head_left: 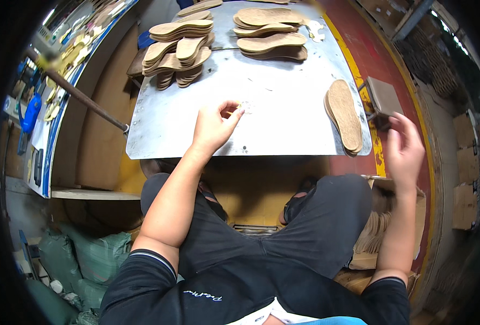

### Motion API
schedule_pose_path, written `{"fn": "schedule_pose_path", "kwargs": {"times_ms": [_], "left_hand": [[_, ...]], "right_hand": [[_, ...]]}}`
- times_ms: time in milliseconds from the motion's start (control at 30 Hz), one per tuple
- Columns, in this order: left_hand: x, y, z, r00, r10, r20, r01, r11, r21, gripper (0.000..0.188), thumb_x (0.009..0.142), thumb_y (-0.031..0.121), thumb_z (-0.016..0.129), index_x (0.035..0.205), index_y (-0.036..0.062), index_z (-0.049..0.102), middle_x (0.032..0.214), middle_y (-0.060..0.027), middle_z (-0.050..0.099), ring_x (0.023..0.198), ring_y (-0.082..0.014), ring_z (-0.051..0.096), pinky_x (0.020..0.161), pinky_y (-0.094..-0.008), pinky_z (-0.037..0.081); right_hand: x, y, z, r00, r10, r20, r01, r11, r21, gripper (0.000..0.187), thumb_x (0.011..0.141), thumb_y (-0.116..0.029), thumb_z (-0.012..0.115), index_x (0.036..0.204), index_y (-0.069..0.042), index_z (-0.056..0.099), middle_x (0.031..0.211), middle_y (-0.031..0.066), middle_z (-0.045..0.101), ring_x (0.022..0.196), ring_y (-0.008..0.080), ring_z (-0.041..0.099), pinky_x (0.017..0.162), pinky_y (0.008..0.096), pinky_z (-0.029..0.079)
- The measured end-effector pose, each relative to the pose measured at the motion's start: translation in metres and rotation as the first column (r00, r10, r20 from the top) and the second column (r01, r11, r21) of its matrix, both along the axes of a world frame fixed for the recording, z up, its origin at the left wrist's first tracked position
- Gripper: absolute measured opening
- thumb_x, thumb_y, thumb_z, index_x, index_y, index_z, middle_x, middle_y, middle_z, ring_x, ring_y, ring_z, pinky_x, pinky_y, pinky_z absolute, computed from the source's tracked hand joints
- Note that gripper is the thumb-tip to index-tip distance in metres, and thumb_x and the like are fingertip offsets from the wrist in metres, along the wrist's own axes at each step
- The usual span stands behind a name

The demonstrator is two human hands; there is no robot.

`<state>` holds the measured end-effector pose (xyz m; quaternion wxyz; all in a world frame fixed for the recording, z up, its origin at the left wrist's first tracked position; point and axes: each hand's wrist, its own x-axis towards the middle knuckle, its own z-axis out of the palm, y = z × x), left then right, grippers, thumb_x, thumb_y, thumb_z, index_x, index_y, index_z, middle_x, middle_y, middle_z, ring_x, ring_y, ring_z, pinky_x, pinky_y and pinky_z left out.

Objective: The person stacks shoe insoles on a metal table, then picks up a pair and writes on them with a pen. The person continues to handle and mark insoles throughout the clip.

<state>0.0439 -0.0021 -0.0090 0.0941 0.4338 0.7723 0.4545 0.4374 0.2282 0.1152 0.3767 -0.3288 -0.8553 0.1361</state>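
Over the middle of the metal table (272, 130), my left hand (215, 125) is closed, its thumb and fingertips pinched together. A small see-through piece (246, 108) shows right at those fingertips, too faint to name surely. My right hand (405, 149) is raised off the table's right side, its thumb and fingers apart and nothing visible in it. Nearest to it on the table lies a short stack of brown felt-like insoles (344, 116), close to the right edge. Farther back stand stacks of the same insoles, at the left (180, 49) and in the middle (270, 40).
A white cut-out piece (315, 31) lies by the back stacks. A stool (383, 96) stands right of the table. Below my right arm is a cardboard box of insoles (374, 233). A cluttered bench (61, 124) runs along the left, with green sacks (102, 257) below it.
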Motion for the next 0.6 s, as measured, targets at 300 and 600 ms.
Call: {"fn": "schedule_pose_path", "kwargs": {"times_ms": [300,600], "left_hand": [[-0.056,-0.038,0.017,0.975,0.213,0.059,-0.220,0.965,0.142,0.025,0.105,0.021,0.083,0.114,-0.0013,0.085,0.093,-0.0112,0.086,0.084,-0.0149,0.080,0.080,-0.0327,0.062],[-0.051,-0.038,0.009,0.994,0.062,-0.084,-0.066,0.997,-0.049,0.041,0.100,0.031,0.084,0.123,-0.0023,0.082,0.118,-0.0231,0.082,0.108,-0.0372,0.079,0.100,-0.0464,0.062]], "right_hand": [[-0.192,0.014,-0.048,0.625,-0.207,0.752,0.293,0.956,0.020,0.088,0.096,-0.037,0.089,0.165,-0.002,0.047,0.158,0.0299,0.062,0.145,0.0492,0.063,0.118,0.0574,0.054],[-0.184,0.014,-0.074,0.566,-0.317,0.761,0.492,0.871,-0.003,0.108,0.094,-0.048,0.090,0.178,-0.008,0.035,0.182,0.0302,0.031,0.164,0.0609,0.033,0.130,0.0827,0.025]]}}
